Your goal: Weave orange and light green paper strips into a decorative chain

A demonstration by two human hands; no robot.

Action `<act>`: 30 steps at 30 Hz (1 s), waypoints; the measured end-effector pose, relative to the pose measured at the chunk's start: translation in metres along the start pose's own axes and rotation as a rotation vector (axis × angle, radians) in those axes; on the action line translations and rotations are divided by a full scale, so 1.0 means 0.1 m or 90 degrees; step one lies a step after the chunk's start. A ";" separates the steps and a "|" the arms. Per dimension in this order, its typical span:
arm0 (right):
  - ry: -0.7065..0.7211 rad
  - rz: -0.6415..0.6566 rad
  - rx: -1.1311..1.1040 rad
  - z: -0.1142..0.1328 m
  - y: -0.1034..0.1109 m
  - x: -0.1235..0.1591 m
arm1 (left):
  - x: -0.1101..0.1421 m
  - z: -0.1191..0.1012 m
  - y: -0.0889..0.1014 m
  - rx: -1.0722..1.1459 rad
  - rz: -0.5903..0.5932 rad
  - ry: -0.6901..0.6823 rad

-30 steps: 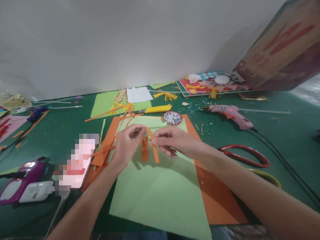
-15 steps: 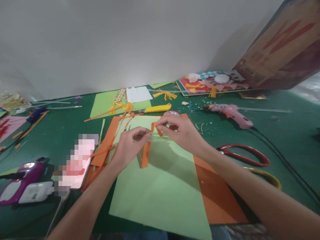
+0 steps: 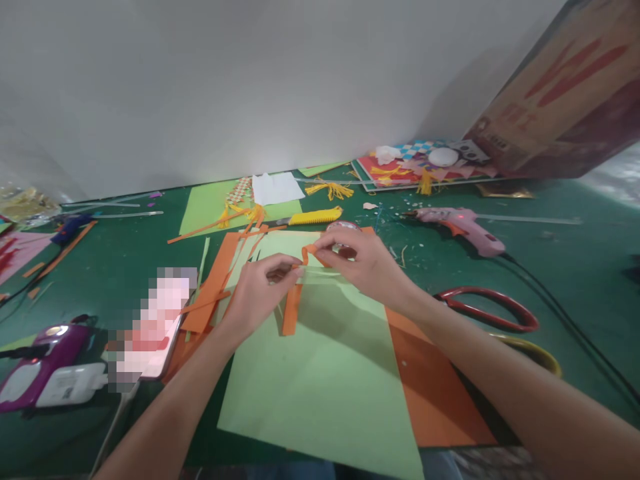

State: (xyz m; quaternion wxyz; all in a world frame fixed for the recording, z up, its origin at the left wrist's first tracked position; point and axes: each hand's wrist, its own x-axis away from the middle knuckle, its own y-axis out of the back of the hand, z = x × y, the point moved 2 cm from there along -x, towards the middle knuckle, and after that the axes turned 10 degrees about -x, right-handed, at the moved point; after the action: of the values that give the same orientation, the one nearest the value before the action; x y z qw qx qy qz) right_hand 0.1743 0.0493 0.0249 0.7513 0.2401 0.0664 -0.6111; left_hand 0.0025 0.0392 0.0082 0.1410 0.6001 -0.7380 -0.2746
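Over a light green paper sheet (image 3: 320, 387), my left hand (image 3: 263, 290) pinches an orange paper strip (image 3: 293, 312), whose lower end hangs toward me. My right hand (image 3: 363, 257) grips the strip's upper part between thumb and forefinger, where it bends over. A pale green strip (image 3: 323, 274) crosses between the two hands; which fingers touch it I cannot tell. Beneath the green sheet an orange sheet (image 3: 430, 393) sticks out on the right. More orange strips (image 3: 215, 293) lie just left of my left hand.
A yellow cutter knife (image 3: 316, 216) lies beyond my hands. To the right are a pink glue gun (image 3: 457, 223) with its cord and scissors with red (image 3: 500, 310) and yellow handles. A phone (image 3: 160, 327) and a purple device (image 3: 43, 363) lie left. A paper bag (image 3: 560, 100) stands back right.
The orange strip's bend between my hands has become smaller and tighter, its loose end no longer hanging below my right fingers. Both hands stay almost in the same place.
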 end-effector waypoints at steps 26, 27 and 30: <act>0.066 -0.037 0.044 0.03 0.04 0.00 | 0.00 0.00 0.00 -0.006 -0.001 -0.007; 0.067 -0.040 0.045 0.03 0.04 0.00 | 0.00 0.00 0.00 -0.003 0.001 -0.007; 0.067 -0.036 0.045 0.02 0.04 0.00 | 0.01 -0.01 0.01 0.004 0.002 -0.002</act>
State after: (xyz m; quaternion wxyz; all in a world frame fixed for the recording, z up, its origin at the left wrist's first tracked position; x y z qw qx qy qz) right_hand 0.1777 0.0489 0.0280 0.7201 0.2964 0.0911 -0.6207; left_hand 0.0022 0.0384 0.0089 0.1383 0.5992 -0.7399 -0.2727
